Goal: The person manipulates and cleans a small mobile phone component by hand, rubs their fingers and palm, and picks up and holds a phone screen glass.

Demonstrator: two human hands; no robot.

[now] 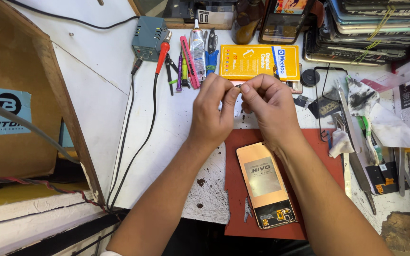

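My left hand (213, 110) and my right hand (267, 106) meet above the white workbench, fingertips pinched together on a tiny dark part (238, 86); what it is stays too small to tell. Below the hands a phone screen panel (265, 184) lies face down, copper-coloured back up, on a red mat (233, 156). Just behind the hands rests a flat yellow box (252, 60).
Screwdrivers, tweezers and a glue tube (197, 47) lie at the back by a grey soldering station (148, 37), its red-handled iron (162, 52) trailing a black cable. Stacked phones (366, 28) sit back right; tissues, blades and a thin black frame (330, 102) lie right. A wooden shelf is left.
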